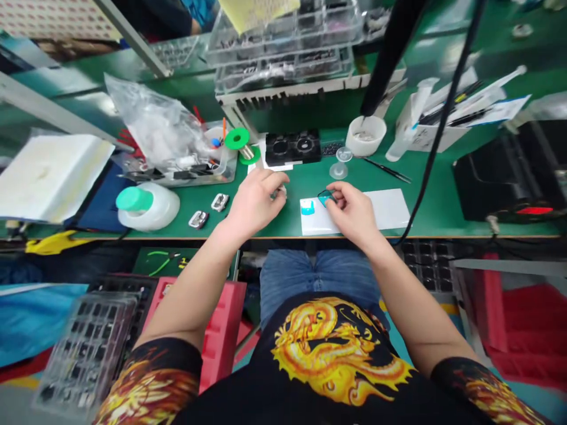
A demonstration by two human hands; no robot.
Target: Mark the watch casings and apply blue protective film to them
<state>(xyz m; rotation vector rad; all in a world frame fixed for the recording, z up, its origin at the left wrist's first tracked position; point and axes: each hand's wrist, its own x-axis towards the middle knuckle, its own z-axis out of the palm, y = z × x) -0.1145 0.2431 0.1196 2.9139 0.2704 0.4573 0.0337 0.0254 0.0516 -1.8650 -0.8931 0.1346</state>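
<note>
Your right hand [353,212] pinches a teal piece [325,198], best gripped by its edge; your left hand [254,200] clasps a pale part [282,189].

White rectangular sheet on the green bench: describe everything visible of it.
The white rectangular sheet looks like smooth paper or plastic. It lies flat on the green bench near the front edge, long side running left to right. A small teal-and-white piece rests on its left end; the right hand hides part of its middle. Hand contact is unclear.
</note>
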